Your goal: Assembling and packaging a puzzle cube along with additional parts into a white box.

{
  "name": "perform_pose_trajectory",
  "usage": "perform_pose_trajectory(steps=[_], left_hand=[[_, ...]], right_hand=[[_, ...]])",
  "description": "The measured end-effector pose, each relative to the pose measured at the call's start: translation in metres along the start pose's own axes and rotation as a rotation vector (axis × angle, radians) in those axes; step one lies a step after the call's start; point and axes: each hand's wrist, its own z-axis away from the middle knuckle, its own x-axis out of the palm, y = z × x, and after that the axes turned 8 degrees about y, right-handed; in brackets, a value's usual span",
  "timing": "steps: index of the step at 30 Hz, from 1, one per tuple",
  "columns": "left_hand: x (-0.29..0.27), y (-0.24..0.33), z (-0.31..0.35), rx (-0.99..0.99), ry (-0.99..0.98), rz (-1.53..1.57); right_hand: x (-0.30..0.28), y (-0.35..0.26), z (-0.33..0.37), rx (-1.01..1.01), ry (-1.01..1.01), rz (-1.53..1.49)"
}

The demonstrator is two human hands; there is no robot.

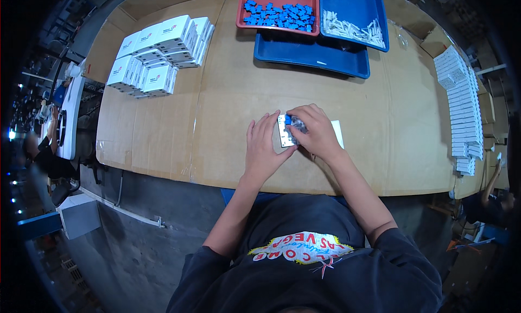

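Note:
On the cardboard-topped table, between my two hands, lies a small white box (283,135) with grey, shiny contents that I cannot make out. My left hand (262,147) steadies it, fingers along its left side and thumb at its near edge. Bent over the box from the right, my right hand (316,129) pinches a small blue plastic piece (288,119) at the far end of the box. The right fingers hide much of the inside. A flat white piece (337,132) lies partly under my right hand.
Stacked white boxes (157,52) stand at the far left. A red tray (278,27) holds blue pieces, a blue tray (353,45) holds white sticks, and another blue tray (309,65) sits before them. Piled white boxes (460,104) line the right edge. Other people work at both sides.

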Motion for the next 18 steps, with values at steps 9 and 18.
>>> perform_pose_trajectory(steps=[9, 18], left_hand=[[0.0, -0.001, 0.002, -0.002, -0.001, 0.021], [0.002, -0.007, 0.002, 0.015, 0.001, 0.016]], right_hand=[[0.01, -0.011, -0.009, -0.065, -0.092, 0.157], [0.01, -0.014, -0.009, -0.031, -0.124, 0.202]])
